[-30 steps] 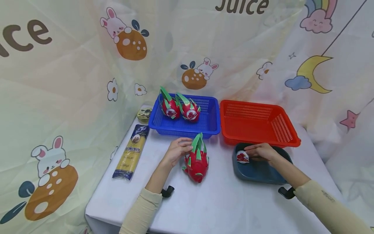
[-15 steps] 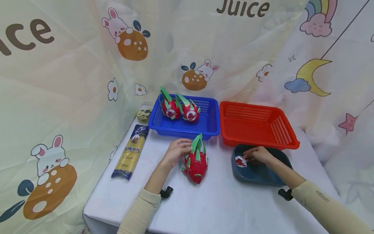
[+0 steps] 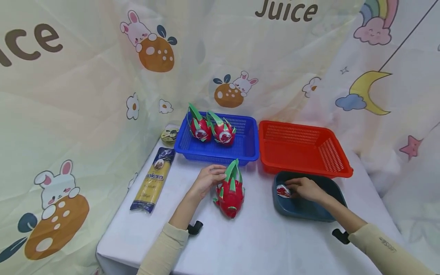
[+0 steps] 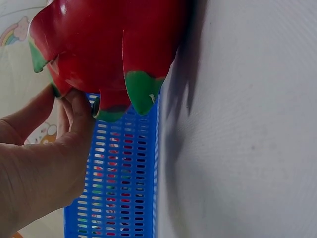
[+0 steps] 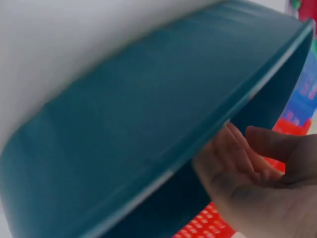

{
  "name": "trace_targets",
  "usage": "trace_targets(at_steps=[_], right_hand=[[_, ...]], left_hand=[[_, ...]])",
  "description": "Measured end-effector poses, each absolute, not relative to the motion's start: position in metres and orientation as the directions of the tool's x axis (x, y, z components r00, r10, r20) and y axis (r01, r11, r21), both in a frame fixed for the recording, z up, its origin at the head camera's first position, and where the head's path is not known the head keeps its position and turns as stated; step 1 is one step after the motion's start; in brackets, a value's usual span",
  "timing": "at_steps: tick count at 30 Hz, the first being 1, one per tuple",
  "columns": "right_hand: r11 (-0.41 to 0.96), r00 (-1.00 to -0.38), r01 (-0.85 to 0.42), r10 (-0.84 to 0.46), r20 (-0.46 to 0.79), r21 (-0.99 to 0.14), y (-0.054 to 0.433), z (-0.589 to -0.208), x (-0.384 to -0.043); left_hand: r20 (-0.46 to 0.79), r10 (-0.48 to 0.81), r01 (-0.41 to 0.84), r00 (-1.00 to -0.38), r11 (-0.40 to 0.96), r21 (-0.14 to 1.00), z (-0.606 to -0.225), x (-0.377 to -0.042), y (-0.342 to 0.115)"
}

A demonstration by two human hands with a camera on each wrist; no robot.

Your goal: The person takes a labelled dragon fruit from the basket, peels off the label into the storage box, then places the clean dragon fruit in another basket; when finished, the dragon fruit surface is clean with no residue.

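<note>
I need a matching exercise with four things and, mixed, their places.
1. Red perforated plastic basket
2. Lone red-and-green dragon fruit
3. Small red-and-white label
4. Long gold-and-blue packet

A. Inside the dark blue-green tub
B. Near the left edge of the white table
C. Behind the tub
D. Touching the left hand

Pairs: 1-C; 2-D; 3-A; 4-B

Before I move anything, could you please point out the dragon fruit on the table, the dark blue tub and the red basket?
Dragon fruit (image 3: 231, 195): head view, on its red body.
Dark blue tub (image 3: 304, 214): head view, on its front wall.
Red basket (image 3: 292, 152): head view, on its bare floor.
</note>
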State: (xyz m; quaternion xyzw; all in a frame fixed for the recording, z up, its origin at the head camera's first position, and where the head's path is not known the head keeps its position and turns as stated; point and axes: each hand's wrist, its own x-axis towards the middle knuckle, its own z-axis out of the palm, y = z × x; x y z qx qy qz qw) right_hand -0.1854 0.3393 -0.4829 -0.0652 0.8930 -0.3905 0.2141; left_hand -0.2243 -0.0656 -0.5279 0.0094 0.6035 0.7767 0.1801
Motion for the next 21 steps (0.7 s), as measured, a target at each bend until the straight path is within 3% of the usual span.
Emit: trace_targets(at_steps=[6, 14, 21], right_hand=[[0.502, -0.880, 0.180, -0.302, -0.366, -0.846, 0.347, -0.485, -0.191], [0.511, -0.883, 0.120, -0.337, -0.326, -0.851, 0.353, -0.493, -0.187], [0.514, -0.871, 0.145, -0.339, -0.356, -0.845, 0.353, -0.502, -0.179]], left_hand=[[-0.212, 0.293, -0.276, -0.932, -0.198, 0.941, -0.527, -0.226, -0.066], [-0.217, 0.300, -0.285, -0.929, -0.204, 0.937, -0.529, -0.224, -0.067], [-0.209, 0.322, -0.281, -0.923, -0.196, 0.939, -0.530, -0.223, -0.069]])
